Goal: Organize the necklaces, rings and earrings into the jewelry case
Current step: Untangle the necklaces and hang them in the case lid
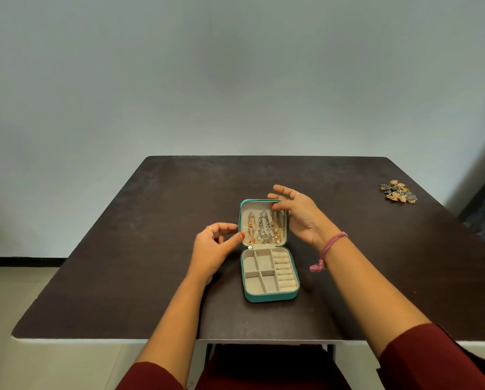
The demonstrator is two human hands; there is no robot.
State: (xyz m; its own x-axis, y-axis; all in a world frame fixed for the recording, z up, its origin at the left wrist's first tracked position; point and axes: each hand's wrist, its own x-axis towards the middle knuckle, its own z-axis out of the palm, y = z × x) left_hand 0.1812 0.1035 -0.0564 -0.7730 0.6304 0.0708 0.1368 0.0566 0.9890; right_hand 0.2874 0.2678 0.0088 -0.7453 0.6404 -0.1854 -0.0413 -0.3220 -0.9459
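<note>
A single wide-angle head camera looks forward and down from the near edge of the table (376,263), close above the person's forearms. It faces the far wall, taking in the whole tabletop, with floor showing at the left.

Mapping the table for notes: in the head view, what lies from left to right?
Left hand → open jewelry case → right hand → pile of small jewelry near the table's far right edge.

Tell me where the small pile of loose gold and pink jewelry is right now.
In the head view, the small pile of loose gold and pink jewelry lies far right on the dark brown table, well beyond the open teal jewelry case and the right hand.
</note>
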